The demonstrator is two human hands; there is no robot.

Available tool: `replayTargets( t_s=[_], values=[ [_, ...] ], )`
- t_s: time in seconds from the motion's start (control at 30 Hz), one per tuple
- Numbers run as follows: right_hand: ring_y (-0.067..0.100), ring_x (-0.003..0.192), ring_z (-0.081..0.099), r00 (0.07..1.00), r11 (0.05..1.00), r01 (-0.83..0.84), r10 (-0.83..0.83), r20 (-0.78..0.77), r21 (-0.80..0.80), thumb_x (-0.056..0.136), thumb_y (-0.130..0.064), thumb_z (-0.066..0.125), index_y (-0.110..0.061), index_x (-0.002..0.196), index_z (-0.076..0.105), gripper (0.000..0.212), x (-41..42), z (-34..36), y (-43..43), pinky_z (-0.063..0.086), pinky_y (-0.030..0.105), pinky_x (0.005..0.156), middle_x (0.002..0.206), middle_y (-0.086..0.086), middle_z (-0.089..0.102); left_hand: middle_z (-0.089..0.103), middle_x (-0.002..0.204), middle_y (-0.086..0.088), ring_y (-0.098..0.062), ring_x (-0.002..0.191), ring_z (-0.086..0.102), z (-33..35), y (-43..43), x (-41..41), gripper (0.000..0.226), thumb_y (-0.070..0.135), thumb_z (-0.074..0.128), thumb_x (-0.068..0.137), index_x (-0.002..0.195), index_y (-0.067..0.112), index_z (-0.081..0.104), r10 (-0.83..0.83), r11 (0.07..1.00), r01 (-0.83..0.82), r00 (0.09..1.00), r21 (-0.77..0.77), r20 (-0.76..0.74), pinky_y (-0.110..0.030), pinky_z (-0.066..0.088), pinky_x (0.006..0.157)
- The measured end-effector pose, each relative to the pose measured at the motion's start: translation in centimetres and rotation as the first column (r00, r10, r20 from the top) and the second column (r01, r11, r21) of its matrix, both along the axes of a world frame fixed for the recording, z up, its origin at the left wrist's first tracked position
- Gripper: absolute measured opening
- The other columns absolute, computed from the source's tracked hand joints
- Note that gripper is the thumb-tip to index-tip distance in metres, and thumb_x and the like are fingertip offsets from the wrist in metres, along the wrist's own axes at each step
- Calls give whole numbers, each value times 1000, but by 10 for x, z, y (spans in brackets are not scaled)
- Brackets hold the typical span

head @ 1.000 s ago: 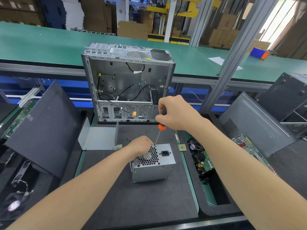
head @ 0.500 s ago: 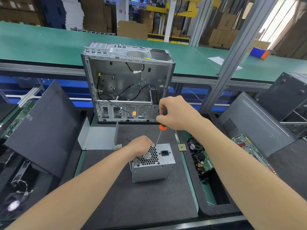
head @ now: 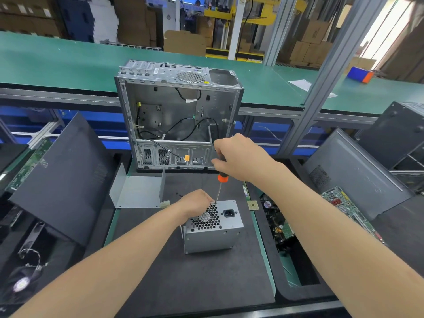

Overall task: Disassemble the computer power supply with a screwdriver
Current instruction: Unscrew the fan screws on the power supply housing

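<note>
So the power supply [head: 213, 228] is a little silver box sitting on its side on the dark mat [head: 183, 283], pretty much dead centre of the bench, with the honeycomb fan grille and the black plug socket facing up. Taking that box as the middle of the clock: the left hand [head: 195, 203] comes in from 7 o'clock and sits on the 11 o'clock corner, fingers curled over the edge and holding the box. The right hand [head: 238, 157] is up at about 1 o'clock, wrapped tight around the black handle of the screwdriver [head: 222, 177]. The orange collar pokes out below the fist, and the shaft runs down nearly upright, leaning a touch, to the top face at 12 o'clock. The tip lands right beside the left fingers at the edge of the grille, though I can't make out the screw itself. At 12 o'clock, further back, the gutted computer case [head: 179, 115] stands open with a few loose black wires inside. A bent sheet-metal cover [head: 137, 191] lies at 10 o'clock, a small square chip [head: 253, 205] at 2 o'clock, a dark side panel [head: 62, 175] leans at 9 o'clock, and a green circuit board [head: 344, 203] lies at 3 o'clock.
</note>
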State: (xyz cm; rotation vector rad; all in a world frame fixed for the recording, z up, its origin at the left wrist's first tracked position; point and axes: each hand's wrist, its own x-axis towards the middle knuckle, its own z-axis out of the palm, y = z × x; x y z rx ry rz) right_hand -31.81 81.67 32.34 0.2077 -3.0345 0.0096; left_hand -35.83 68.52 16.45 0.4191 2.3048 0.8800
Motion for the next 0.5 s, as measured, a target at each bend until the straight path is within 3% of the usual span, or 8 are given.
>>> replayTargets(
  t_s=[0.07,0.1,0.17,0.3,0.37,0.43,0.5],
  values=[
    [22,71,60,993,994,-77,82,80,-74,97,-29,63,-15,89,56,17,0,5,3,46,32,55,78,-1,61,74,107,1,-15,69,57,-2,1,2,47,3,34,106,136,18,68,10,1000,-10,1000,-18,-25,-30,44,61],
    [19,72,60,987,989,-110,120,106,-98,96,-27,65,-16,89,57,15,0,7,4,49,33,58,79,-4,62,73,121,-1,-19,84,66,-1,1,2,47,4,35,106,135,20,69,15,999,-16,999,-28,-32,-35,52,73],
    [15,77,63,972,977,-167,185,145,-129,93,-24,69,-19,89,61,11,0,11,5,52,33,63,81,-9,64,67,139,0,-23,113,67,0,2,5,47,7,36,105,134,24,69,26,999,-28,999,-45,-42,-40,54,94],
    [7,81,66,946,970,-205,230,229,-131,88,-16,75,-24,89,69,10,-3,20,8,54,28,69,85,-14,68,64,142,3,-22,115,65,-1,-1,6,43,15,39,104,133,29,67,10,999,-14,997,-42,-75,-30,46,72],
    [3,79,67,935,972,-187,220,278,-141,85,-11,77,-26,88,71,16,-5,26,13,54,26,70,82,-16,70,65,140,4,-22,120,64,-2,-2,6,40,18,39,104,132,29,66,0,999,-4,996,-35,-95,-31,49,81],
    [7,83,67,928,974,-187,217,302,-124,81,-6,80,-27,89,71,24,-7,30,15,55,28,70,85,-17,68,69,130,8,-18,113,65,-5,-3,8,34,26,41,105,128,32,65,-8,999,3,990,-37,-140,-35,52,91],
    [14,91,65,922,974,-206,227,315,-98,76,-1,80,-28,91,70,32,-7,31,15,57,35,74,94,-13,67,71,117,18,-13,97,68,-9,-5,13,27,35,46,102,121,39,64,-12,999,2,974,-42,-227,-34,50,81]
  ],
)
